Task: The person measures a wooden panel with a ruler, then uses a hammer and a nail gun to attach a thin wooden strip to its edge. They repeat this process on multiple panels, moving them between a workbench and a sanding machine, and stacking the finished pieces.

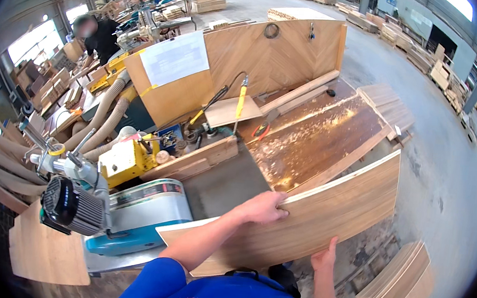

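A long wood-faced board (335, 197) with a pale edge is held tilted in front of my body. My left hand (265, 208) is closed over its upper edge near the middle, thumb on the near face. Lower down and to the right, my right hand (325, 256) grips the board's bottom edge, with part of the fingers hidden behind it. Just beyond the board lie a grey machine bed (220, 185) and a brown worktable (309, 136) strewn with wood shavings. The machine's silver and blue housing (147, 215) is left of my left forearm.
A black motor (73, 204) and a yellow machine part (123, 163) stand at left. Red-handled pliers (261, 130) lie on the worktable. A wooden panel (272, 53) rises behind it. Stacked boards (398, 291) sit at lower right. A person (102, 38) is at far left.
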A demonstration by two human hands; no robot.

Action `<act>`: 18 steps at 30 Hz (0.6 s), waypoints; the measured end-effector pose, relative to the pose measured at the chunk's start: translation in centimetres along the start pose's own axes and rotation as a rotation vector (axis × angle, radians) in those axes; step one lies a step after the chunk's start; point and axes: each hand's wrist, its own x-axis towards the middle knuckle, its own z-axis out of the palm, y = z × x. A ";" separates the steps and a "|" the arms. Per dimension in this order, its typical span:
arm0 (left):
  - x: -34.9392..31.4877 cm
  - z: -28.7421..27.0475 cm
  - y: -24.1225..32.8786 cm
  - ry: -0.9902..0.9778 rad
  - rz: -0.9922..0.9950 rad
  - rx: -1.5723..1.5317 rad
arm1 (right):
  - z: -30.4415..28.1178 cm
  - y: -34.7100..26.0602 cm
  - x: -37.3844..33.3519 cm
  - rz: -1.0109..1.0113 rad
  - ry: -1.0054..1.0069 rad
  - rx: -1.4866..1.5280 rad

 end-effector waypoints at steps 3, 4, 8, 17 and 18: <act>7.8 -0.3 1.1 0.021 -0.055 -0.024 | 0.0 -5.1 4.2 0.000 -0.028 0.023; 10.3 -0.6 1.0 -0.004 -0.109 0.003 | 0.5 -6.6 5.8 -0.001 -0.053 0.031; 19.6 0.3 -0.5 0.058 -0.205 0.091 | 2.3 -11.9 11.0 -0.003 0.011 0.000; 37.9 2.7 -7.9 0.086 -0.333 0.023 | 5.6 -19.1 25.4 0.047 0.126 -0.155; 40.0 3.1 -9.0 0.084 -0.339 0.028 | 5.9 -20.0 27.3 0.075 0.149 -0.193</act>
